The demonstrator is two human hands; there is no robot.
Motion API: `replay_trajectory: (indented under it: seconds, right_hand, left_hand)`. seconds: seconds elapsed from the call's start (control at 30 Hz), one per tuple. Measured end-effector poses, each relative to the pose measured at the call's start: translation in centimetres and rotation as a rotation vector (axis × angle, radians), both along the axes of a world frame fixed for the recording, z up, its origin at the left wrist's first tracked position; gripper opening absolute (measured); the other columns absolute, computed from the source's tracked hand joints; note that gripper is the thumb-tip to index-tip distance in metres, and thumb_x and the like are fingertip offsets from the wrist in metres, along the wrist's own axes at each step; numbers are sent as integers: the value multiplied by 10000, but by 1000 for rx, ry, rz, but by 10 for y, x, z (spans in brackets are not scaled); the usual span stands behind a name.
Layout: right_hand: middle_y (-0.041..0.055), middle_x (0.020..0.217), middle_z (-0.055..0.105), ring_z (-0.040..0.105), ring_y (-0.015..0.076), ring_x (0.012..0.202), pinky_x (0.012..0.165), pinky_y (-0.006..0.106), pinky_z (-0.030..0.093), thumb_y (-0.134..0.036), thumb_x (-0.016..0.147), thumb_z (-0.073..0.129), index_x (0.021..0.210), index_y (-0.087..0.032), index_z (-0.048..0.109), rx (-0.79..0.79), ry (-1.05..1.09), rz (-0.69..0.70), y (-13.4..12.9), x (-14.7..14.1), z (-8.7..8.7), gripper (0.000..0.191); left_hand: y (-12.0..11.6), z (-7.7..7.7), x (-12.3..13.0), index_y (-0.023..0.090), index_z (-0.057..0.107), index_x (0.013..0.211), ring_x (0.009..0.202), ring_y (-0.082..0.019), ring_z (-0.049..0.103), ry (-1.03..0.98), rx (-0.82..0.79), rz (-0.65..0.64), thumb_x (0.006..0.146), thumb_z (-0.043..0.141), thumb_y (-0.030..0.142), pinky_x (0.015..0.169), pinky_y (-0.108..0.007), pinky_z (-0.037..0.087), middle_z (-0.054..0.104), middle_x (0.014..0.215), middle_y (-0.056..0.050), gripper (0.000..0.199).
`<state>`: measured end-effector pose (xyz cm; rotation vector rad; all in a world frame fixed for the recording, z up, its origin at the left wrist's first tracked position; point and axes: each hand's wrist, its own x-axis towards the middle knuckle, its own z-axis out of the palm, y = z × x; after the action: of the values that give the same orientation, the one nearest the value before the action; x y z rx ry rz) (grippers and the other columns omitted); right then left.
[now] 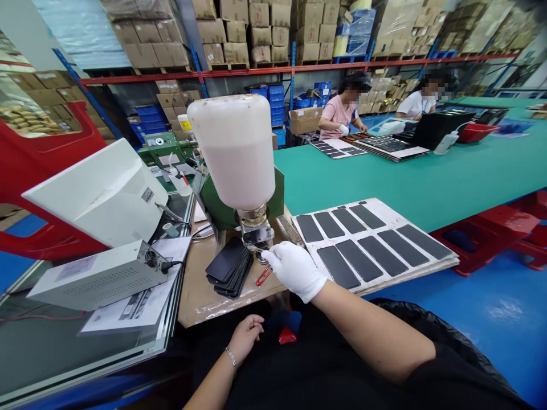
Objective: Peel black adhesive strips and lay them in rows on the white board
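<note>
My right hand (297, 270), in a white glove, reaches to the metal fitting (257, 230) below a large upturned plastic bottle (235, 148) of pale contents. Its fingers are pinched together at the fitting's lower end; what lies between them is hidden. Bare and with a bracelet at the wrist, my left hand (245, 337) hangs in front of my lap with curled fingers, and nothing shows in it. A stack of thin black rectangular plates (231, 265) lies left of the fitting. A small red tool (264, 276) lies beside the stack.
On the right, a white board (314, 244) carries several dark rectangular panels. A white monitor (102, 193) and power unit (106, 273) stand left. Two people sit across the green table (384, 182), near a squeeze bottle (447, 142) and a red tray (476, 132).
</note>
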<state>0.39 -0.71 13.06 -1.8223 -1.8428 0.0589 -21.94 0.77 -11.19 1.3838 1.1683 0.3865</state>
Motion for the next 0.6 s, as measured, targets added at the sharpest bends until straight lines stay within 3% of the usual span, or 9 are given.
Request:
replay_trajectory:
  seconds: [0.13,0.33,0.43,0.53,0.6]
  right_hand:
    - [39,738,629,574,144,723,667,250,355,-435,944,308,744,-188,623,20,24,31,-10,3,3,448]
    - [46,728,638,574,149,741,693,249,359,-429,936,345,699,-174,615,52,100,10,12,4,-4,441]
    - [40,710,630,568,142,717,681,248,356,-423,938,343,696,-173,610,61,148,27,7,2,-9,439]
    - [34,717,622,568,136,720,680,242,360,-437,936,335,725,-180,623,28,155,137,-11,6,-14,439]
    - [34,751,634,580,137,740,686,239,370,-447,923,360,768,-185,646,-76,97,262,-20,16,-20,417]
  left_hand:
    - [1,0,1,149,588,865,510,-92,471,13,-13,2,668,497,161,516,-223,352,573,667,18,217]
    - [3,2,9,154,589,846,512,-97,472,33,-21,-14,644,504,152,524,-231,358,565,649,26,218]
    - [2,4,11,156,594,820,507,-101,471,44,-25,-22,621,532,160,529,-238,366,563,634,30,208]
    - [1,9,11,155,596,812,516,-102,472,47,-27,-11,614,548,180,539,-239,370,561,635,31,205]
    - [-1,19,9,154,593,820,510,-99,467,46,-38,-1,630,552,207,524,-233,355,560,641,28,202]
